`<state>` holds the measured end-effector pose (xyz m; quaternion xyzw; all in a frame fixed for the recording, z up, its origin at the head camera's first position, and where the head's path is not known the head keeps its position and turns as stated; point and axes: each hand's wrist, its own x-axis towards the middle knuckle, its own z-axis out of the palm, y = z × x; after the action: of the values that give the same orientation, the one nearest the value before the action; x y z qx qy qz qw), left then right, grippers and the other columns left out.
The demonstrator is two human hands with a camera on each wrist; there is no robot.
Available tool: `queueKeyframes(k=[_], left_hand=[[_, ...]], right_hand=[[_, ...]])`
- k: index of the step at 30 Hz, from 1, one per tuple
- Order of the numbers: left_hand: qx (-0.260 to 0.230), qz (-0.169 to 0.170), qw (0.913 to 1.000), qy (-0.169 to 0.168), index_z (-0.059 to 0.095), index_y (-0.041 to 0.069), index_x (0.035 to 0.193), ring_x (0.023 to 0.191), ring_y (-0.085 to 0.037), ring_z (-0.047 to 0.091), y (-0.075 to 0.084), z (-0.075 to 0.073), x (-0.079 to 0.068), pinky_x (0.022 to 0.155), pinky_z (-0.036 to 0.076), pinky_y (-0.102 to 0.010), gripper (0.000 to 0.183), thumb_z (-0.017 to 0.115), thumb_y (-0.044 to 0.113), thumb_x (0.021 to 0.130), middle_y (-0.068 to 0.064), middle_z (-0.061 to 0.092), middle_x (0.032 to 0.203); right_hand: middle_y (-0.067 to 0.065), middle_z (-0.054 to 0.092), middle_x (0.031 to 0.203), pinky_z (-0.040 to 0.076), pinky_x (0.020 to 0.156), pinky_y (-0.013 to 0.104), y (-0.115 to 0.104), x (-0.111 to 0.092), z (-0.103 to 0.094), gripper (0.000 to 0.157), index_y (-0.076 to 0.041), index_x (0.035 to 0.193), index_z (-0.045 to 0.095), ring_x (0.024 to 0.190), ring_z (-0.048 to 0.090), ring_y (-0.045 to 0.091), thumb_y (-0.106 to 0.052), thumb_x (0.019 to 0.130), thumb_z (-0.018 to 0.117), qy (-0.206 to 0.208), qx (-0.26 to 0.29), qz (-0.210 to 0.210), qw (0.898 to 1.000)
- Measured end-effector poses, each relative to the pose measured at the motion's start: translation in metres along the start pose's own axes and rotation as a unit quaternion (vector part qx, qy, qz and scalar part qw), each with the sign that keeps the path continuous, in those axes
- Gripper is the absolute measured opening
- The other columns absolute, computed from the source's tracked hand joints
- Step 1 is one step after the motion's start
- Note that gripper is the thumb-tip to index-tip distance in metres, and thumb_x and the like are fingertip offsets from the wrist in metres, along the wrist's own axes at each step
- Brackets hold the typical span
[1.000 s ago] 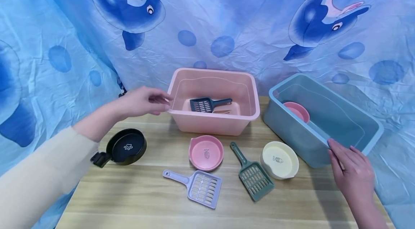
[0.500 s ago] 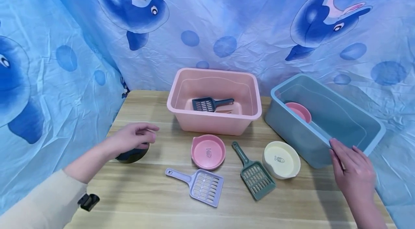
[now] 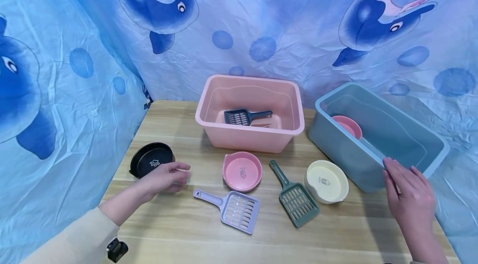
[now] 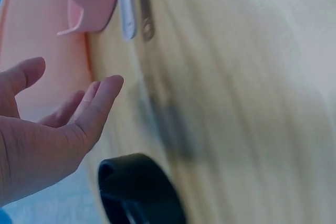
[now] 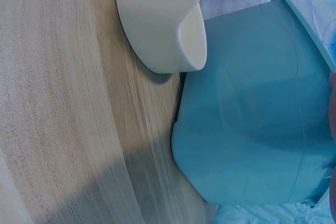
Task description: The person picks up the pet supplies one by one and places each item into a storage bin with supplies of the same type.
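My left hand [image 3: 166,179] hovers with relaxed fingers between a black bowl with a paw print [image 3: 147,163] and a lavender slotted scoop [image 3: 239,212]; it holds nothing. In the left wrist view its fingers [image 4: 97,106] are apart from the black bowl [image 4: 139,187]. At the right, my right hand [image 3: 410,193] rests its fingers on the near rim of a blue-grey bin [image 3: 347,154]. Only a sliver of that hand shows in the right wrist view. A pink bowl with a fish print [image 3: 242,172] stands mid-table, between the black bowl and a green slotted scoop [image 3: 296,204].
A pink bin [image 3: 250,139] at the back holds a dark blue slotted scoop [image 3: 239,117] and something brownish, partly hidden. Inside the blue-grey bin is another pink bowl [image 3: 347,125]. A cream bowl [image 3: 326,183] stands beside the green scoop. A dolphin-print curtain [image 3: 239,19] hangs behind the wooden table.
My left hand has drawn back from the pink bin's left rim, passed over the black bowl and come down closer to the lavender scoop. The right hand stays on the blue-grey bin's rim.
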<state>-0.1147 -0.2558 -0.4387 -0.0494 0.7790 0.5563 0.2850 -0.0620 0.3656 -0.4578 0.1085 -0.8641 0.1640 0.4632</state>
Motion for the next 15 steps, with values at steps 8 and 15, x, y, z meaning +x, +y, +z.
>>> queueKeyframes(k=[8,15], left_hand=[[-0.074,-0.036,0.9958,-0.04,0.047,-0.013,0.148,0.112,-0.029,0.071,-0.02,0.01,0.003,0.094,0.065,-0.048,0.052,0.058,0.021,0.109,-0.027,0.066,0.132],[-0.105,-0.045,0.9914,-0.063,0.047,-0.014,0.146,0.104,-0.026,0.074,-0.034,0.025,0.01,0.092,0.066,-0.045,0.052,0.061,0.019,0.107,-0.021,0.069,0.121]], right_hand=[[0.025,0.075,0.118,0.036,0.126,0.03,0.0,0.001,0.001,0.043,-0.004,0.128,0.077,0.135,0.046,-0.018,-0.038,0.109,0.06,0.008,0.005,0.002,1.0],[0.022,0.075,0.121,0.037,0.126,0.03,0.001,0.0,0.002,0.042,-0.003,0.127,0.078,0.135,0.048,-0.017,-0.037,0.109,0.061,0.009,0.01,0.001,1.0]])
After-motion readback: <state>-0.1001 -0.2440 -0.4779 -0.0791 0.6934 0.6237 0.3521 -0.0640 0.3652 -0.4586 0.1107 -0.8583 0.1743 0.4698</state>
